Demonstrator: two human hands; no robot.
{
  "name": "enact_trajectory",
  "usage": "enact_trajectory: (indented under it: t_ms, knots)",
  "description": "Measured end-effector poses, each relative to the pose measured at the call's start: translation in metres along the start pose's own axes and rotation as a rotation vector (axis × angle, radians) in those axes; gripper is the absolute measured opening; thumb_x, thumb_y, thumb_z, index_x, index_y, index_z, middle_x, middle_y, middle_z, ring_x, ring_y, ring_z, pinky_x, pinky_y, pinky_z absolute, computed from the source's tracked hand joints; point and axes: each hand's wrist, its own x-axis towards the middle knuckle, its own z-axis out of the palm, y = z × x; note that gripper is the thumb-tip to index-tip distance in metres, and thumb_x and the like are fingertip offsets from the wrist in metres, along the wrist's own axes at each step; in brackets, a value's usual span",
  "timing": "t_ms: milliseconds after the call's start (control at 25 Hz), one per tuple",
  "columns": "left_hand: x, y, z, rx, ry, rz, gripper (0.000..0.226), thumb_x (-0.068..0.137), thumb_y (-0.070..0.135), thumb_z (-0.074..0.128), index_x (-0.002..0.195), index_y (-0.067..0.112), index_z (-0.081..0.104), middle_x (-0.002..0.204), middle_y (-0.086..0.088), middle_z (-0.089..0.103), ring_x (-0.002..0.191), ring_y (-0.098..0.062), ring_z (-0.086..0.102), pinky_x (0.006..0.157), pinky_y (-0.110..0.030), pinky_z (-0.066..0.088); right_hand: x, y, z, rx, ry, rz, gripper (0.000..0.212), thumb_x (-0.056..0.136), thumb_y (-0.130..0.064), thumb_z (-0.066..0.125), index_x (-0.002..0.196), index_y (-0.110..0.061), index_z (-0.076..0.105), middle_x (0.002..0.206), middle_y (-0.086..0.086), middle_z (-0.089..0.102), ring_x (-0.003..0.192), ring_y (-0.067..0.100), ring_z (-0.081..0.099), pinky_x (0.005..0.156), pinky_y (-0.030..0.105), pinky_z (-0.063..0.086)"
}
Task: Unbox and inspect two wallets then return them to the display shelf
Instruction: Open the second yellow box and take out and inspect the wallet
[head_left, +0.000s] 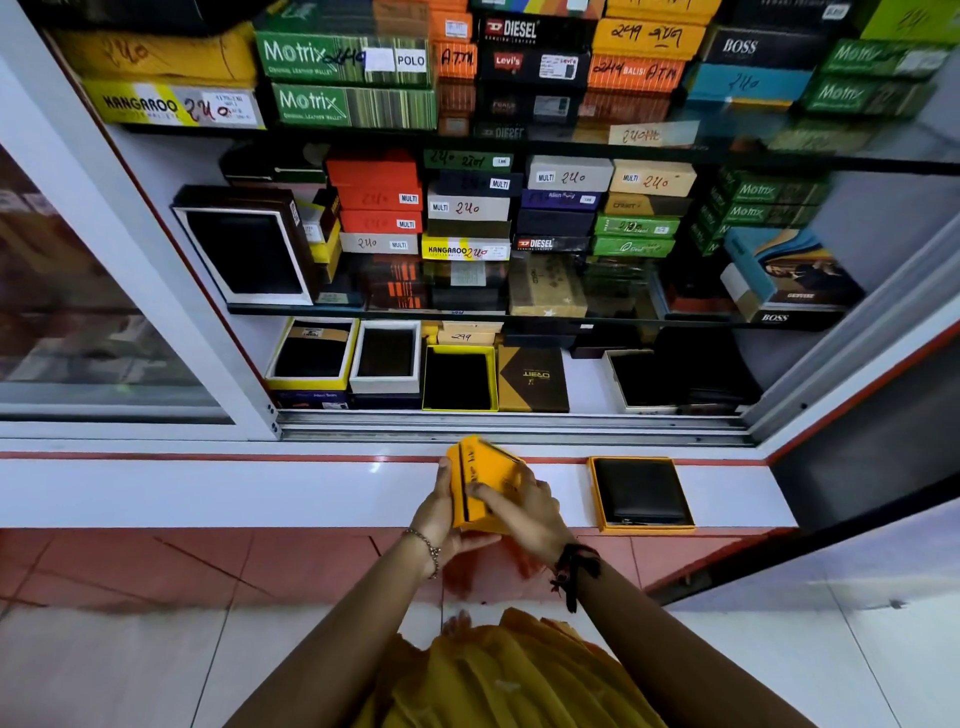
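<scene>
I hold an orange wallet box (485, 480) upright on its edge over the white ledge (260, 493), below the open display case. My left hand (441, 519) grips its left side and bottom. My right hand (524, 506) wraps over its right face. A dark seam runs down the box where lid meets base. To the right on the ledge lies an open orange box tray (597, 493) with a black wallet (640, 491) flat inside it.
The display case holds glass shelves (571, 314) packed with stacked wallet boxes. The bottom shelf has several open boxes with dark wallets. A sliding glass door (93, 291) stands at left, its metal track (509, 423) along the front. Red and white floor tiles lie below.
</scene>
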Motion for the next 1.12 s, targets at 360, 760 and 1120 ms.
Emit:
enact_trajectory:
  t_ms: [360, 760, 1120]
  knots:
    - [0.005, 0.004, -0.020, 0.231, 0.296, 0.179, 0.053, 0.096, 0.059, 0.034, 0.099, 0.015, 0.062, 0.091, -0.010, 0.069, 0.084, -0.029, 0.065, 0.062, -0.037, 0.060, 0.005, 0.051, -0.031, 0.684, 0.129, 0.123, 0.035, 0.103, -0.019, 0.050, 0.133, -0.001, 0.055, 0.127, 0.025, 0.062, 0.117, 0.044, 0.063, 0.093, 0.060, 0.057]
    - [0.012, 0.003, -0.014, 0.804, 0.404, 0.483, 0.028, 0.088, 0.011, 0.064, 0.115, 0.016, 0.070, 0.111, -0.005, 0.074, 0.093, -0.012, 0.060, 0.084, -0.021, 0.044, 0.012, 0.071, -0.025, -0.092, 0.241, -0.095, 0.039, 0.084, -0.033, 0.077, 0.117, -0.014, 0.071, 0.100, 0.001, 0.079, 0.077, 0.014, 0.074, 0.080, 0.032, 0.062]
    - [0.004, 0.011, -0.023, 0.713, 0.396, 0.546, 0.036, 0.079, 0.028, 0.079, 0.113, 0.019, 0.072, 0.104, 0.002, 0.073, 0.092, -0.010, 0.066, 0.087, -0.033, 0.058, 0.020, 0.058, -0.044, -0.887, 0.229, -0.479, 0.048, 0.101, -0.051, 0.047, 0.145, -0.032, 0.049, 0.113, 0.000, 0.068, 0.094, 0.023, 0.071, 0.066, 0.034, 0.054]
